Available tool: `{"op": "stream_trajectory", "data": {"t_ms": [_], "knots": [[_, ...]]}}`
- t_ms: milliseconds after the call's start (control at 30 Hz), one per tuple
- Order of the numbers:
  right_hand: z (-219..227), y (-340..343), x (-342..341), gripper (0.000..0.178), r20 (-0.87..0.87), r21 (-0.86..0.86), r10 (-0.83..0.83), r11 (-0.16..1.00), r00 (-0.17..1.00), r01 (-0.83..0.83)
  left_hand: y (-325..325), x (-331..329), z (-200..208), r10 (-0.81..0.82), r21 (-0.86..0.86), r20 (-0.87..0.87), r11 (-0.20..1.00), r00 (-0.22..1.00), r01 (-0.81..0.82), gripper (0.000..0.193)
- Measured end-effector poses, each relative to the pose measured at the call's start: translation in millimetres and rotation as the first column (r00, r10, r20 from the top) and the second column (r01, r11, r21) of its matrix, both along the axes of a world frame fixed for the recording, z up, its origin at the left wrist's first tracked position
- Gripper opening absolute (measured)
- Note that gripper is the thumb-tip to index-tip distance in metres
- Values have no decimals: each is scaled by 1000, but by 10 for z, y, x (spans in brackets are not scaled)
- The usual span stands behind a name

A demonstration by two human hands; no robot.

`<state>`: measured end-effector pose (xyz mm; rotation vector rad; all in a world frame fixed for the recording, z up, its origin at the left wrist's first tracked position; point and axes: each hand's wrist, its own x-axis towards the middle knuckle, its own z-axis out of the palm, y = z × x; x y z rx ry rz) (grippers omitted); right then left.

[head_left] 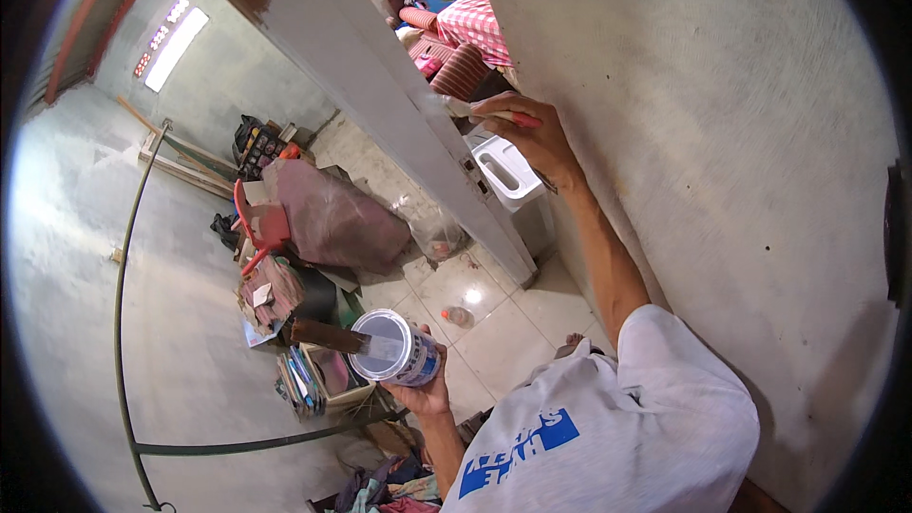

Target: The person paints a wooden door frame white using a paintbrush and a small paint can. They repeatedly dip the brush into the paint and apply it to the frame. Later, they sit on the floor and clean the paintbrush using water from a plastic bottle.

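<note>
My left hand (432, 391) is closed around a white and blue paint can (418, 358), held tilted at waist height. White paint shows inside the can, and a flat brown piece of wood (323, 334) sticks out over its rim. Higher up, my right hand (534, 141) grips a paintbrush (518, 119) whose handle has a red end. Its pale bristles are at the edge of a door (380, 85), which is coated whitish-grey along most of its length. Brown surface shows at the door's top, and a metal lock plate (475, 176) sits in its edge.
A white plastic container (508, 171) stands behind the door, close to the wall (703, 133). Across the tiled floor (475, 375) are a covered heap (332, 214), a red chair (261, 223), a small bottle (458, 316) and books (302, 385). A dark metal frame (128, 323) rises at left.
</note>
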<state>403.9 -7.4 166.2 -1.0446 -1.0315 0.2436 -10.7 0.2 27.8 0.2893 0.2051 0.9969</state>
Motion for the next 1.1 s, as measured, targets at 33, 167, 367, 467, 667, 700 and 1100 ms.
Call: {"op": "stream_trajectory", "data": {"t_ms": [33, 167, 367, 467, 667, 700, 1100], "knots": [[-65, -11, -44, 17, -70, 85, 16, 996, 997, -10, -17, 1, 25, 4, -8, 0, 1000, 1000, -4, 92], [-502, -51, -178, 19, -137, -11, -20, 1000, 990, 19, -64, 23, 99, 39, -37, -3, 999, 999, -39, 85], [-615, -178, -120, 17, 125, -404, -158, 894, 980, 196, -75, 47, 143, 28, -18, 0, 999, 1000, -28, 84], [-209, -163, -32, 14, 257, -334, -227, 891, 940, 306, -89, 69, 152, 18, -47, 45, 999, 999, -16, 86], [940, 111, 136, 17, 364, -117, -170, 967, 916, 226, -111, 84, 173, 2, -18, 49, 1000, 999, -1, 84], [1139, 160, 180, 19, 321, -159, -126, 970, 939, 185, -111, 92, 168, 1, -25, 64, 1000, 998, 1, 84], [980, 217, 121, 25, 299, 172, -273, 958, 914, 230, -108, 79, 145, -14, -21, 87, 1000, 996, 16, 84]]}}
